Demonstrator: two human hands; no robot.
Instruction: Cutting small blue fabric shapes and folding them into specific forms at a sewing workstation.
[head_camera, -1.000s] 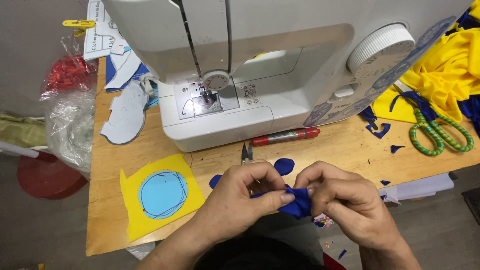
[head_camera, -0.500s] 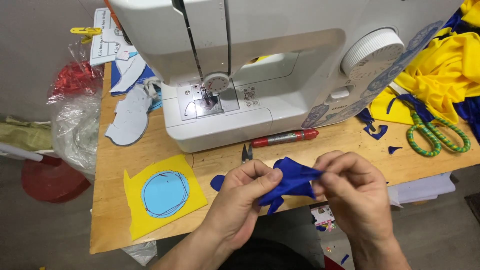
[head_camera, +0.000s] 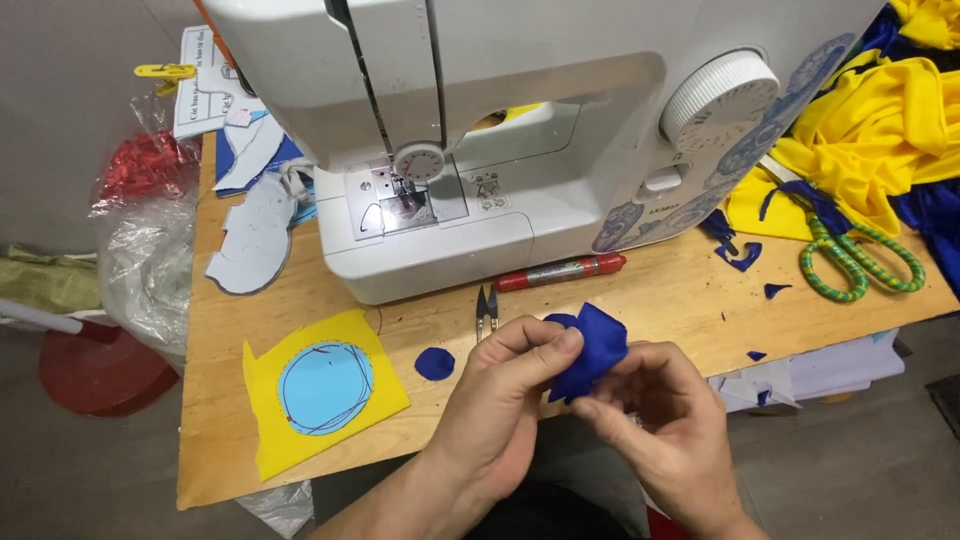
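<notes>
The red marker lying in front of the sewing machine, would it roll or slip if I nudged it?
The red marker looks round-bodied and lies flat on the bare wooden table, so a sideways nudge would probably roll it. Its smooth casing may slide easily. It seems rigid and light, unlikely to bend.

There was a single view, from a camera on the person's head, which looked steeply down and forward over the near edge of the wooden table (head_camera: 300, 300). It sat close above the grip, where the left hand (head_camera: 495, 400) and right hand (head_camera: 665, 420) met low in the frame. Beyond the grip, the white sewing machine (head_camera: 520, 130) filled the top.
</notes>
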